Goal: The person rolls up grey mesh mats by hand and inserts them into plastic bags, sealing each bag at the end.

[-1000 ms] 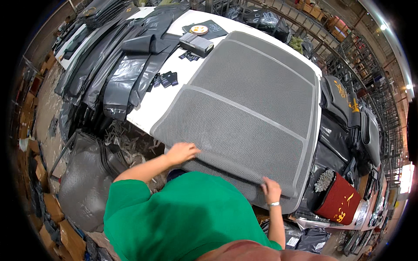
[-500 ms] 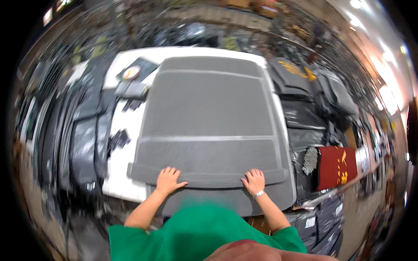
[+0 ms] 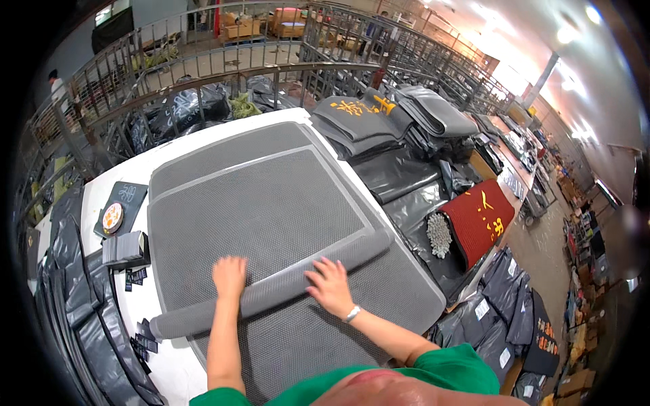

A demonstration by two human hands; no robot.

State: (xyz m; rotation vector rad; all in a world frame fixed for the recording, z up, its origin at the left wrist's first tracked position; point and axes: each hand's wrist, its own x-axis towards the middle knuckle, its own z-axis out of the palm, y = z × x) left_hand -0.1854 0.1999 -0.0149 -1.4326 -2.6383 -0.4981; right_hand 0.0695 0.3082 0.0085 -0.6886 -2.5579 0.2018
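Note:
A grey textured floor mat lies on a white table, its near end turned into a roll [image 3: 281, 285] that runs across it at a slant. The flat part of the mat [image 3: 250, 203] stretches beyond the roll. Over the roll's left half rests my left hand [image 3: 230, 276], fingers stretched forward. My right hand [image 3: 330, 289] lies on the roll farther right, fingers spread, with a light band on the wrist. Beneath and nearer to me is another grey mat [image 3: 379, 304], lying flat. Neither hand is closed round anything.
Left on the white table [image 3: 177, 369] are a stack of cards [image 3: 126, 249], a round sticker roll [image 3: 113, 218] and small black tags [image 3: 143, 342]. Folded grey mats [image 3: 365, 118] and a rolled red mat [image 3: 477, 220] lie right. Metal railings [image 3: 203, 74] stand behind.
The roll has grown and moved away from me along the mat, both hands travelling with it. My view has turned, so the table now sits at a slant.

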